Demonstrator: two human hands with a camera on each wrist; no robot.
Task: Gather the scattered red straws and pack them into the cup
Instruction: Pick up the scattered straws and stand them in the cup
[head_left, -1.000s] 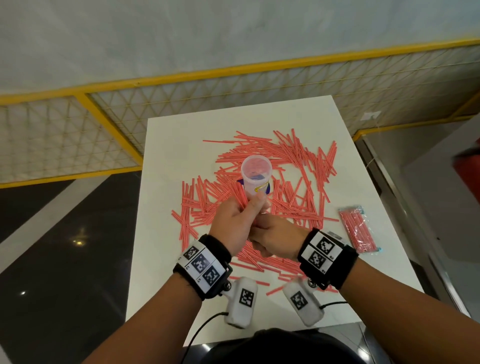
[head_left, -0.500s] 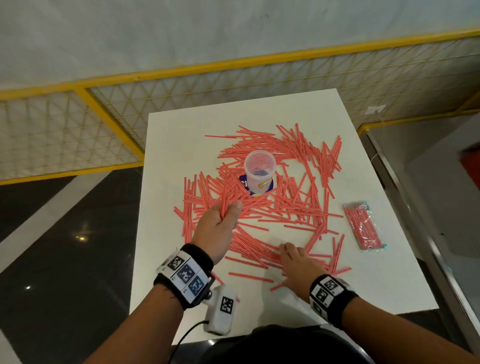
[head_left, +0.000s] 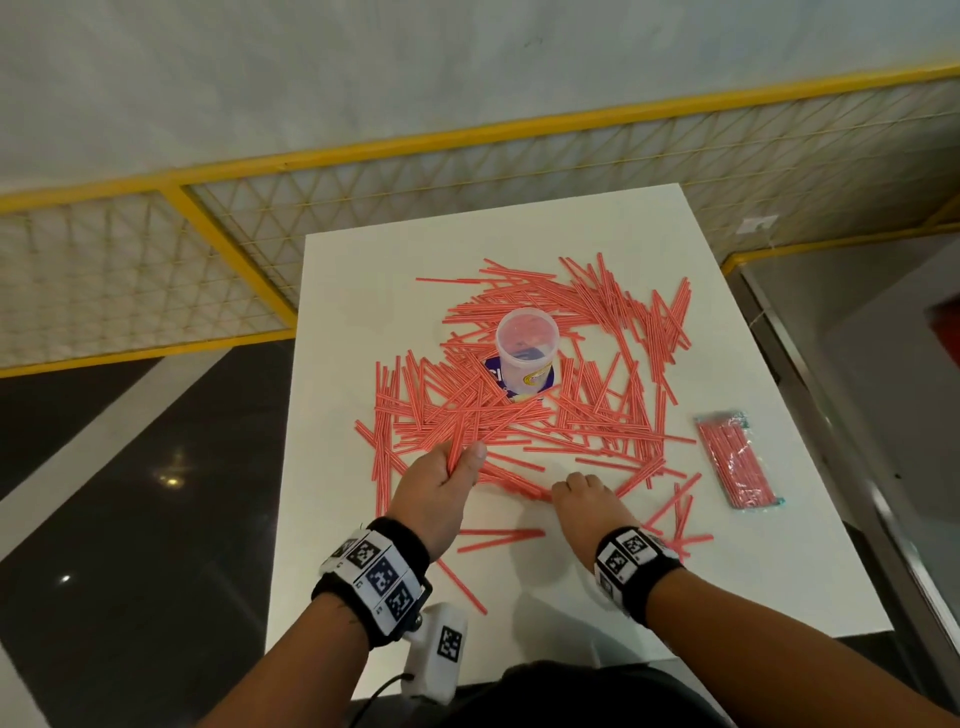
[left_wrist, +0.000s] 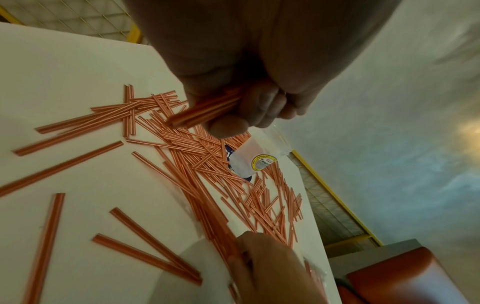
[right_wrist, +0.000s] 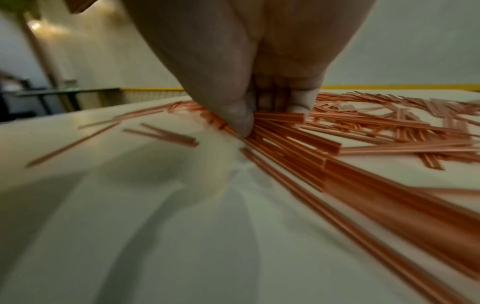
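A clear plastic cup (head_left: 527, 358) with a blue and yellow label stands upright mid-table, ringed by scattered red straws (head_left: 597, 415). In front of the cup and to its left, my left hand (head_left: 465, 457) grips a small bundle of straws; the left wrist view shows the fingers of that left hand (left_wrist: 233, 115) curled round the bundle, with the cup (left_wrist: 249, 162) beyond. My right hand (head_left: 563, 491) is down on the near part of the pile. Seen from the right wrist, that right hand (right_wrist: 262, 119) pinches straws (right_wrist: 298, 139) against the table with thumb and curled fingers.
A sealed clear packet of red straws (head_left: 735, 457) lies near the right edge of the white table (head_left: 571, 613). A few loose straws (head_left: 498, 538) lie between my wrists. A yellow-framed mesh fence (head_left: 363, 218) stands behind the table; dark floor lies to the left.
Both hands have drawn back from the cup toward me. The left still holds its bundle. The right hand went down flat on the near straws, and its fingers have now curled onto them.
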